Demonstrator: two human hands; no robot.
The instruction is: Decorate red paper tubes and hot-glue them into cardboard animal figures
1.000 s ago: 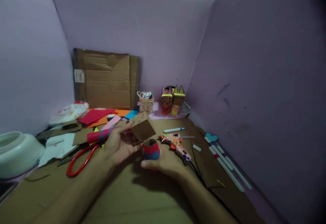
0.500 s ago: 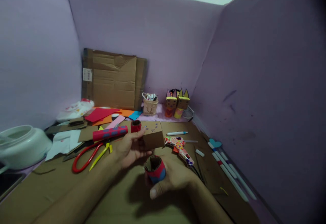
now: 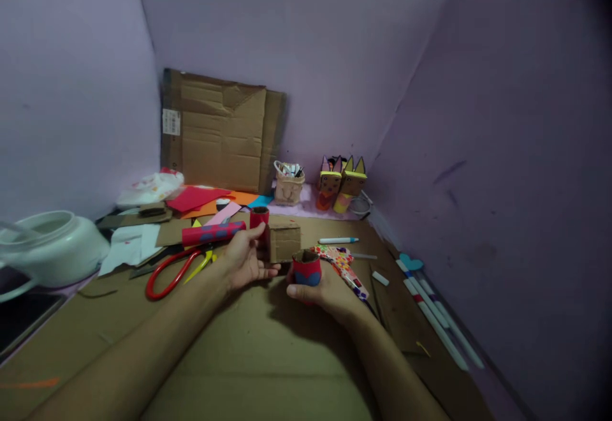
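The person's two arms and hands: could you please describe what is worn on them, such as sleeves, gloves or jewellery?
The left forearm and right forearm are bare, with no sleeve, watch or bracelet in view. The left hand and right hand wear no gloves, and no ring shows, though parts of both are hidden.

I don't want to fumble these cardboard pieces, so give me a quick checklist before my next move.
1. Left hand holding the cardboard box: ok.
2. Right hand around the red-and-blue tube: ok.
3. Tube's open end facing up: ok.
4. Box and tube apart: cannot tell; they overlap in this view.
5. Glue gun well away from the right hand: not ok, it lies close by.
6. Glue gun cold: cannot tell.
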